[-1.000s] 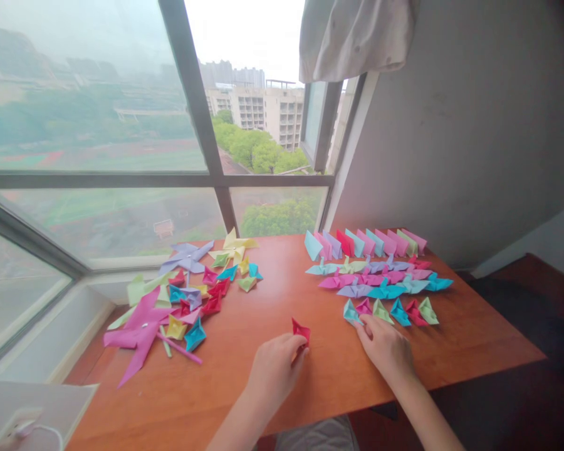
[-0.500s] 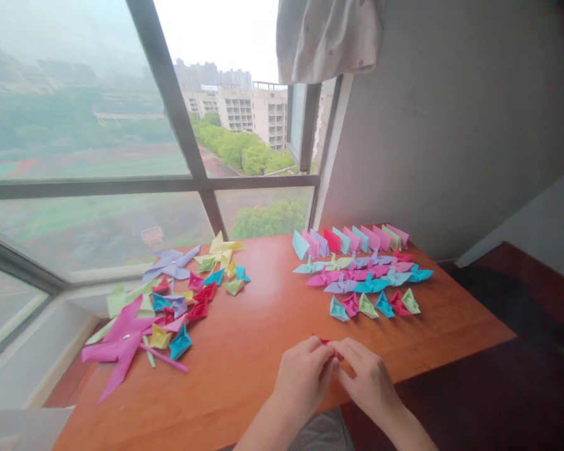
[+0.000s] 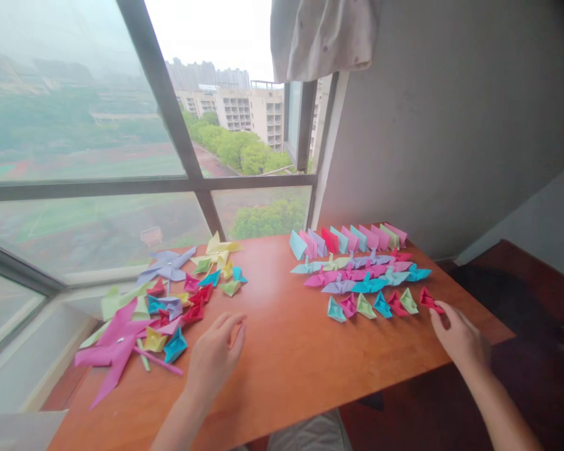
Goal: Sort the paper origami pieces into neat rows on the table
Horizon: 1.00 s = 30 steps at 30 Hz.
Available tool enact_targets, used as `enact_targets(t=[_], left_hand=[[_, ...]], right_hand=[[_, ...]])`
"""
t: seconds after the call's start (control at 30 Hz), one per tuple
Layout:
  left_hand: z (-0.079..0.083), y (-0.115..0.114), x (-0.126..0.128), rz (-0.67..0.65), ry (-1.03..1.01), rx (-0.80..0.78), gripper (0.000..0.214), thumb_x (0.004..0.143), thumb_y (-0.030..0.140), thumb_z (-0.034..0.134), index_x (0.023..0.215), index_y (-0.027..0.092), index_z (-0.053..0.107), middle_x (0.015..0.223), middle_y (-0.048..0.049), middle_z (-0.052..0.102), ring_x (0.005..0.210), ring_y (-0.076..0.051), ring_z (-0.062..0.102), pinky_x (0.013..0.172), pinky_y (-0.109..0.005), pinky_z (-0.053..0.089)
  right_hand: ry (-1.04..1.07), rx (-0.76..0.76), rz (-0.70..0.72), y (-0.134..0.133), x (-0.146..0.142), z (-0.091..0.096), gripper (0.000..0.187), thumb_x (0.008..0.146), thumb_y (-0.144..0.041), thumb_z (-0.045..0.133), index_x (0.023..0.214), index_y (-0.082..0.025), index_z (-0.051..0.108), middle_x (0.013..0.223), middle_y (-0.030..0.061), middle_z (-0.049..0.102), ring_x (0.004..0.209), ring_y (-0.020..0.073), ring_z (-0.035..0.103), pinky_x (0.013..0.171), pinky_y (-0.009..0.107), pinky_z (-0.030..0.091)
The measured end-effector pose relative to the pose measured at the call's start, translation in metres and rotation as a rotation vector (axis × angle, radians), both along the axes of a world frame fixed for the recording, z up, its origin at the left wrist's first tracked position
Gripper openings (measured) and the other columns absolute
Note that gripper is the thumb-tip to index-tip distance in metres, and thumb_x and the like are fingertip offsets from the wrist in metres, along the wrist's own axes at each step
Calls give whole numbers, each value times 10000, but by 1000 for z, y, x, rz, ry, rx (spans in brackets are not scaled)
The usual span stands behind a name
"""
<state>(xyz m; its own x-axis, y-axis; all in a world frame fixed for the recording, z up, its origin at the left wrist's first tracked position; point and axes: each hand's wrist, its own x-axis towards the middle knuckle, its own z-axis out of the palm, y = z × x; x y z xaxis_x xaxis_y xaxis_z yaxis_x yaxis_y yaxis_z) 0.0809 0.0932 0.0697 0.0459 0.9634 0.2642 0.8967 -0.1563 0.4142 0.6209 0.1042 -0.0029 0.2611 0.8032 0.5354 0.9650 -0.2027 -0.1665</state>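
We judge that the step in hand is the placing of a small red folded-paper boat (image 3: pixel 429 300) at the right end of a row of similar boats. In this row we count six others, from the light blue paper boat (image 3: pixel 336 309) at the left end to the pale green paper boat (image 3: pixel 408 301), which is the neighbour of the red one, with a narrow gap between them. Behind the row there are several lines of coloured paper cranes (image 3: pixel 370 284).

The next move, in our opinion, calls for a gentle loosening of the fingers, so that the red boat stays in line and does not tip.

Our right hand (image 3: pixel 463 341) grips the near right side of this boat between thumb and fingertips. Whether the boat bears fully on the brown wooden table (image 3: pixel 282 369), we cannot tell with certainty.

Our left hand (image 3: pixel 214 354) is well apart from it, on the other side of the table. Its fingers are bent, the thumb stands away from them, and we see nothing held. Nearest to it lies a bright blue paper boat (image 3: pixel 175 346), beside the large magenta paper pinwheel (image 3: pixel 121 341).
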Motion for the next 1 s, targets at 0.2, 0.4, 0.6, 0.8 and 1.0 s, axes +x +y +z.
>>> enact_targets(t=[0.2,0.4,0.6,0.8,1.0], left_hand=[[19,-7,-64,317,121,24,285,938,342,442,1080,228,660,1058,-28,715,827,-181,674,694,-269,465],[28,1,-80,456,319,-26,347,944,366,436,1201,225,621,1177,-60,683,908,-245,683,657,-303,463],[32,46,-72,333,478,-150,365,967,376,374,1116,207,661,1145,-112,666,953,-268,675,640,-293,455],[24,62,-72,251,472,-211,301,932,283,425,865,181,700,919,-111,703,855,-255,677,652,-288,455],[22,39,-25,28,372,-167,272,972,291,435,915,260,699,977,-25,693,895,-171,654,690,-240,443]], right_hand=[[45,-75,113,17,40,-41,387,838,-482,489,1052,-221,678,950,107,719,672,241,635,572,347,434],[107,-53,97,21,45,-42,512,804,-516,480,1147,-176,648,862,125,705,707,302,655,575,391,457],[134,-33,38,10,20,-17,574,814,-546,500,1279,-221,588,879,110,716,657,297,645,557,400,432],[91,33,10,3,-7,17,553,846,-545,475,1275,-214,587,893,98,722,653,267,640,520,361,382],[148,23,271,-9,-93,32,408,907,-493,502,1172,-215,640,812,40,689,582,157,599,582,287,470]])
